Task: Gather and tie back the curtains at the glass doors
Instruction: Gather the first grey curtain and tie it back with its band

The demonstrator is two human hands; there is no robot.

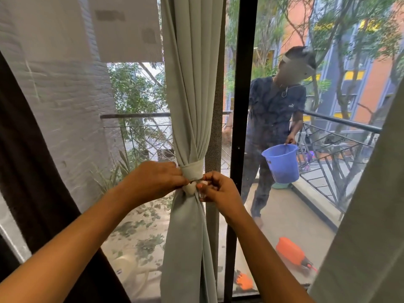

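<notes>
Two hands meet at the middle of the pale green curtain. It hangs gathered in one thick bundle in front of the glass doors, with its long axis running from 12 to 6 o'clock. A tie band of the same cloth goes around the bundle at its narrowest place, across that axis.

The left hand is at 9 o'clock of the band, and its curled fingers pinch the cloth at the band's left edge. The right hand is at about 4 o'clock of the band, a little lower. Its fingertips pinch something small and pale just under the band. This is probably the band's loose end, but the view is too blurred there to be sure. Both hands touch the knot area, so neither is clearly nearer.

I judge that the tying is almost finished and the next move is to pull or tuck the end. For this, the band lies at 3 o'clock from the left hand and at 10 o'clock from the right one. The room is not equal. The black door frame stands just beside the right hand at 3 o'clock, so a pull that way is short. Toward 9 o'clock there is open room as far as the dark curtain. A second pale curtain at 4 o'clock is well apart.
</notes>
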